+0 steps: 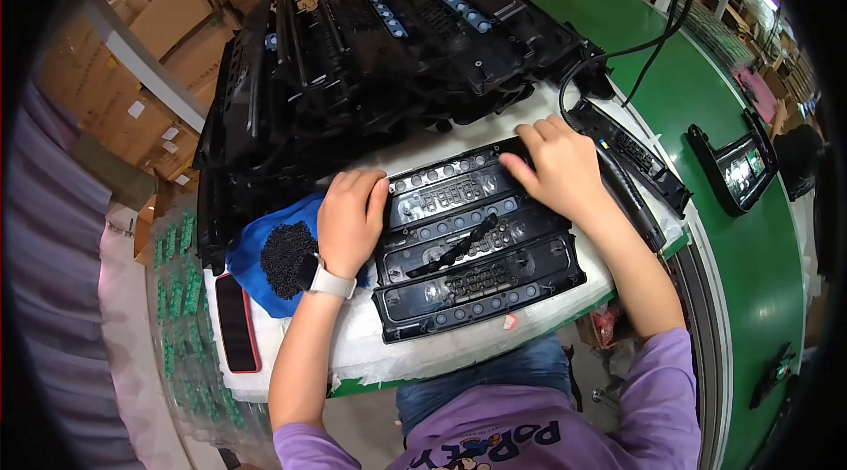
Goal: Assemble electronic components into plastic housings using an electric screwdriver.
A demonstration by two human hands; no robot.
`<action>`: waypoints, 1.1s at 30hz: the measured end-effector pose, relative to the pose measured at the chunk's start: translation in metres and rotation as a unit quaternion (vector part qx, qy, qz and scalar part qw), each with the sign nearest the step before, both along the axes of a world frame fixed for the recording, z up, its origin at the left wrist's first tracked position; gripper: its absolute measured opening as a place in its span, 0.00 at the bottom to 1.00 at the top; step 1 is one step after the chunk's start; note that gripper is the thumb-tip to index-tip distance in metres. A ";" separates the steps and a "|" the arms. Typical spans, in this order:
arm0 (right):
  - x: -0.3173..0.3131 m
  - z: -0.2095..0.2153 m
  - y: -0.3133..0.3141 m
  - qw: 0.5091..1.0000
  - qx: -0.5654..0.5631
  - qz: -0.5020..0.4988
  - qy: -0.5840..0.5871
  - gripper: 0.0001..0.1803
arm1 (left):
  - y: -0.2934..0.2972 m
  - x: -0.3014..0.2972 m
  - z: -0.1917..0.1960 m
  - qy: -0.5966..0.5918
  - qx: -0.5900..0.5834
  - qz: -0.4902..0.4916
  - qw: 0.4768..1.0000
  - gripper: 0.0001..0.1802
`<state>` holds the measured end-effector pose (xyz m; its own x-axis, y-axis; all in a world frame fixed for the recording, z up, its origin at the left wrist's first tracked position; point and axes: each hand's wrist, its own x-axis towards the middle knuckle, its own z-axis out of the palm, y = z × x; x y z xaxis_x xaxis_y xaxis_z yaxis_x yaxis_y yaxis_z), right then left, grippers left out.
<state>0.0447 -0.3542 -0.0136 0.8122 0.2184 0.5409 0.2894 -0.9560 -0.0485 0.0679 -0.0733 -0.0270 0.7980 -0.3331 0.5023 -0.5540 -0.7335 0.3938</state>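
On the black panel (476, 245), left hand (350, 219) and right hand (558, 166) press flat, fingers loosely spread; even pressure at both ends should seat it best.

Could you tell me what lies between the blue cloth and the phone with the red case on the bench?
In the head view, only bare white foam sheet separates the blue cloth from the phone.

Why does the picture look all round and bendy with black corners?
Head view: a fisheye lens bends straight lines near the rim, so the green conveyor belt curves and the corners go black. The middle is sharp: both hands, left hand and right hand, on the black plastic panel, which glints under overhead light.
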 end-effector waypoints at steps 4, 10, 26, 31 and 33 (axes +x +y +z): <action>-0.010 0.013 0.014 0.933 0.088 0.338 0.085 0.14 | -0.003 -0.010 0.007 -0.077 -0.013 -0.008 0.997 0.07; -0.008 0.003 0.019 0.922 0.078 0.355 0.136 0.12 | -0.011 -0.023 0.017 0.012 -0.052 -0.192 0.980 0.09; 0.037 -0.011 0.026 0.959 0.113 0.260 0.025 0.12 | -0.013 0.001 0.003 -0.078 0.082 -0.083 0.990 0.08; 0.036 -0.014 0.024 0.965 0.124 0.220 0.070 0.13 | -0.001 -0.004 -0.006 0.053 -0.009 -0.103 0.993 0.09; 0.033 -0.014 0.025 0.971 0.103 0.210 0.054 0.14 | -0.001 -0.009 -0.003 0.049 0.014 -0.099 0.994 0.11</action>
